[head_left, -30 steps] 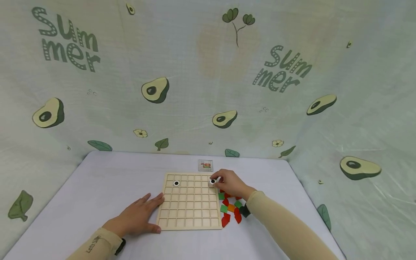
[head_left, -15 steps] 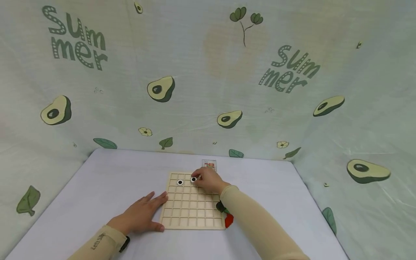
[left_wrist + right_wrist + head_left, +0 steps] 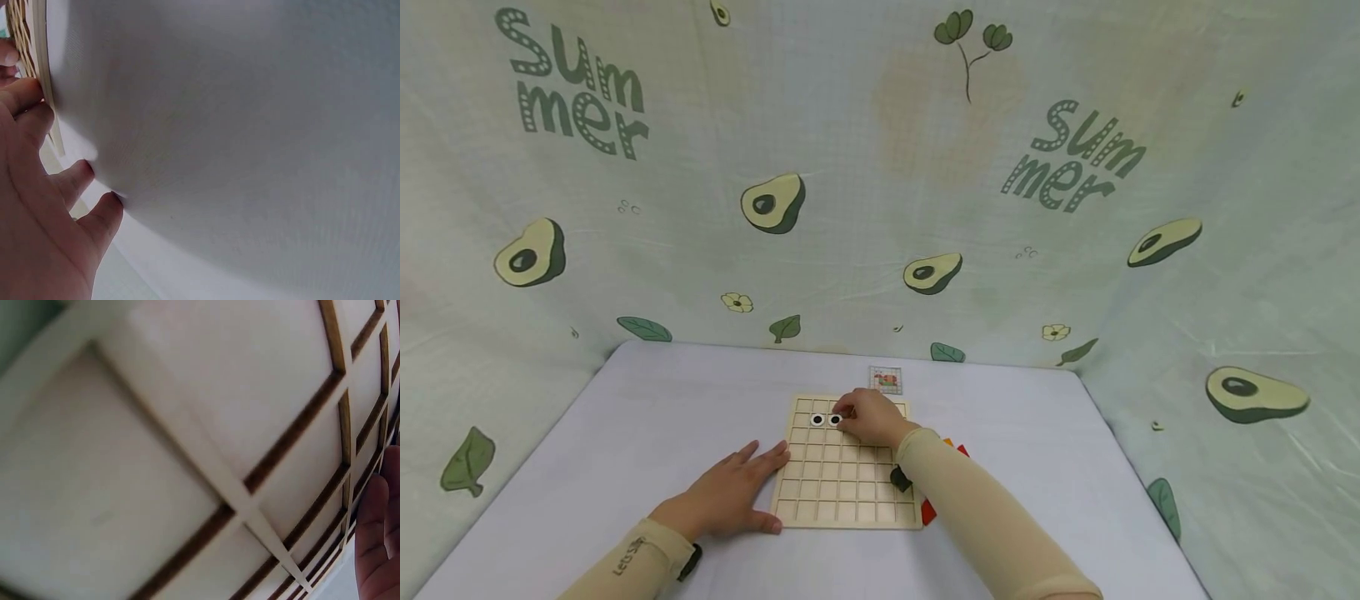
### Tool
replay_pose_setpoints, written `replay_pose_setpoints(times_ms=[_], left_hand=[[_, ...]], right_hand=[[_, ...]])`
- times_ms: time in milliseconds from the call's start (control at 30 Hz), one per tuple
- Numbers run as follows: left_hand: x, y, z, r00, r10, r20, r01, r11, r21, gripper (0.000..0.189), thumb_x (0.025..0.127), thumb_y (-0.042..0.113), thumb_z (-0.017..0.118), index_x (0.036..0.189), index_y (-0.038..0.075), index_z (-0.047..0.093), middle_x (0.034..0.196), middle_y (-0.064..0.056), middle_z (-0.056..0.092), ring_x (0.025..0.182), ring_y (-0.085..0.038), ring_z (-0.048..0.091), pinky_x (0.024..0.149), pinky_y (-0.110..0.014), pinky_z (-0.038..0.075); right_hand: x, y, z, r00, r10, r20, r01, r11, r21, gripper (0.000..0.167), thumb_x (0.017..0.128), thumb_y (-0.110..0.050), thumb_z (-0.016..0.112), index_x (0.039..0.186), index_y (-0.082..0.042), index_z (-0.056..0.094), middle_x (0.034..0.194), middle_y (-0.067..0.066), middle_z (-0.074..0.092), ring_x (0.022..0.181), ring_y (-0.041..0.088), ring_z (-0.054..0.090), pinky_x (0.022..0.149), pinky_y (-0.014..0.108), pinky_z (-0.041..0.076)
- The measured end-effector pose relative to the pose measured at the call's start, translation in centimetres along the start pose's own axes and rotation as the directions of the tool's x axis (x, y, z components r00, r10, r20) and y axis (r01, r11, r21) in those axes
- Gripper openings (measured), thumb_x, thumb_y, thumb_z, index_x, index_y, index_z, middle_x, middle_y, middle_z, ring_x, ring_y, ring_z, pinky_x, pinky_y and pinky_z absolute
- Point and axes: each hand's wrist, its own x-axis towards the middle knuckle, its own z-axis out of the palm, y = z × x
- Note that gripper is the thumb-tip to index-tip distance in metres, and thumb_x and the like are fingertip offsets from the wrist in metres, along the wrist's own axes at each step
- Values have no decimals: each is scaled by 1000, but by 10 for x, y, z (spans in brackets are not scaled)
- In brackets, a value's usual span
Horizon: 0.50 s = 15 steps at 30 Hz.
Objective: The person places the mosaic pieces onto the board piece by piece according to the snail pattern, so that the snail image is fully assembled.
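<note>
A light wooden grid board [image 3: 827,490] lies flat on the table. One white tile with a black dot [image 3: 817,420] sits in a cell of its second row. My right hand [image 3: 871,417] pinches a matching white tile with a black dot [image 3: 835,420] at the cell beside it. Fingers spread, my left hand [image 3: 728,492] rests on the table and touches the board's left edge. In the left wrist view some fingertips meet the board's rim [image 3: 40,56]. Only part of the right hand [image 3: 375,537] shows in the right wrist view, which hides the held tile.
Behind the board lies a small picture card [image 3: 886,380]. Red pieces [image 3: 928,512] and an orange piece [image 3: 948,442] show around the right sleeve, which covers the rest of the pile. A printed cloth [image 3: 850,208] hangs behind the white table [image 3: 715,392].
My right hand has carried the tile leftward across the board, from the right edge to beside the other dotted tile. The left hand stays at the board's edge. The view has shifted slightly.
</note>
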Motion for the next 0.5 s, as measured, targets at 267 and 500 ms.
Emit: replay_pose_setpoints(times_ms=[267,500], left_hand=[[1,2,0,1000,6,-11,-6,1000,-4,103,70,72,73,151,15,45,159,0,35,142,-47,28,110,-63,32],[1,-1,4,1000,-10,-13,10,1000,11,104,69,72,73,152,17,43,159,3,34,142,-45,29,111,-60,32]], right_hand=[[-3,0,-5,1000,11,7,-11,1000,6,21,93,-16,72,114,-15,73,95,-8,66,86,5,59,80,25,52],[-17,14,-27,999,14,45,-16,999,43,26,94,-18,71,119,-15,71,102,-10,67,90,5,62,81,26,53]])
